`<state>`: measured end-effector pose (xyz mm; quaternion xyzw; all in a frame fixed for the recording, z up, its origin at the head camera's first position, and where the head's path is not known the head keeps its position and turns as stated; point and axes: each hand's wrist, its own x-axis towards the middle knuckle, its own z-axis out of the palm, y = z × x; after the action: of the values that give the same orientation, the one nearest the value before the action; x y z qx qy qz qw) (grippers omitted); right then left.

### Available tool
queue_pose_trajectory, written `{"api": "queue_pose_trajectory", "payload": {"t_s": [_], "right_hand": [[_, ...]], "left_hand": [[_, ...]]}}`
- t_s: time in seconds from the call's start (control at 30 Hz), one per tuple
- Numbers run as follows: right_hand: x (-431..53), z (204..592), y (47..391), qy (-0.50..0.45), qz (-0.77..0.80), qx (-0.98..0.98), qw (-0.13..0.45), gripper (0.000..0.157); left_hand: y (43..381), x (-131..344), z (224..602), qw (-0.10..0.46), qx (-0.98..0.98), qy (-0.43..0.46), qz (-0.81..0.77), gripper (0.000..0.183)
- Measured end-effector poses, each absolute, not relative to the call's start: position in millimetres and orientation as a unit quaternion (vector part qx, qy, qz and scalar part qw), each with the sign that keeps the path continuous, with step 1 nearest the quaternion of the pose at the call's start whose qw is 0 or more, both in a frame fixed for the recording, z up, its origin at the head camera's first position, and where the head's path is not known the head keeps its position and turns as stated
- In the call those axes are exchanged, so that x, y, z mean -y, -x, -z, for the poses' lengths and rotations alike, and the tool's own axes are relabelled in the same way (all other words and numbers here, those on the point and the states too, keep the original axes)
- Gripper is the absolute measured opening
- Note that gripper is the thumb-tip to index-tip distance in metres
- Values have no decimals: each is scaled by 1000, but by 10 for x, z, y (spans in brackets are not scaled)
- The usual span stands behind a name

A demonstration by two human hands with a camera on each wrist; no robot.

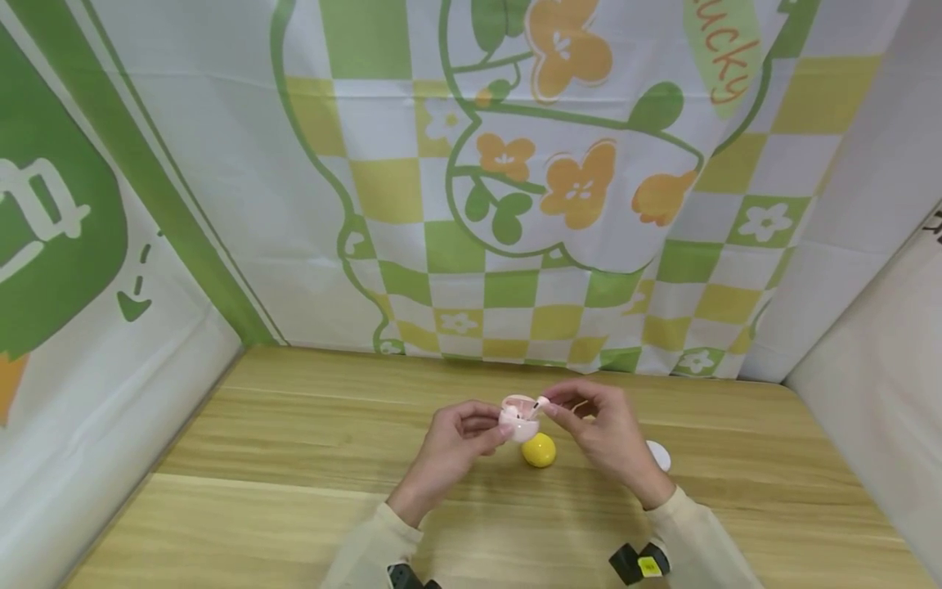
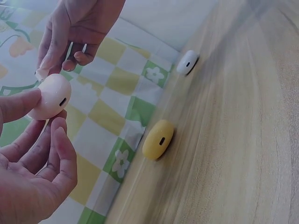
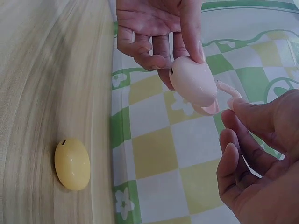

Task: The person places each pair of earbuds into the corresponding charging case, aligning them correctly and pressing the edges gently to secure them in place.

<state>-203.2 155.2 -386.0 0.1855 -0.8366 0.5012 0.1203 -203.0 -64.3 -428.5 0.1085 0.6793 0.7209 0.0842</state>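
My left hand (image 1: 459, 438) holds a pale pink earbud case (image 1: 520, 429) above the table, thumb on its near side and fingers behind. Its lid stands up, showing the pink inside and the white top of an earbud in it. Between thumb and index finger, my right hand (image 1: 607, 429) pinches a pale earbud (image 1: 540, 405) by its head, stem toward the open case. In the right wrist view that earbud (image 3: 229, 88) is just beside the case's opening. Below the hands a yellow earbud case (image 1: 540, 451) sits closed on the table.
A white earbud case (image 1: 658, 456) lies on the wooden table (image 1: 294, 433) to the right, partly behind the right wrist. Behind the table hangs a printed cloth (image 1: 508, 311) with green and yellow checks. White side walls rise left and right.
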Motion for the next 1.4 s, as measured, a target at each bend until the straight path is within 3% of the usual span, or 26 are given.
{"api": "queue_pose_trajectory", "payload": {"t_s": [1.4], "right_hand": [[-1454,3961,2043,-189,-487,841,140,8]], "left_hand": [[2045,634,4289,74,-685,-110,-717,27]]}}
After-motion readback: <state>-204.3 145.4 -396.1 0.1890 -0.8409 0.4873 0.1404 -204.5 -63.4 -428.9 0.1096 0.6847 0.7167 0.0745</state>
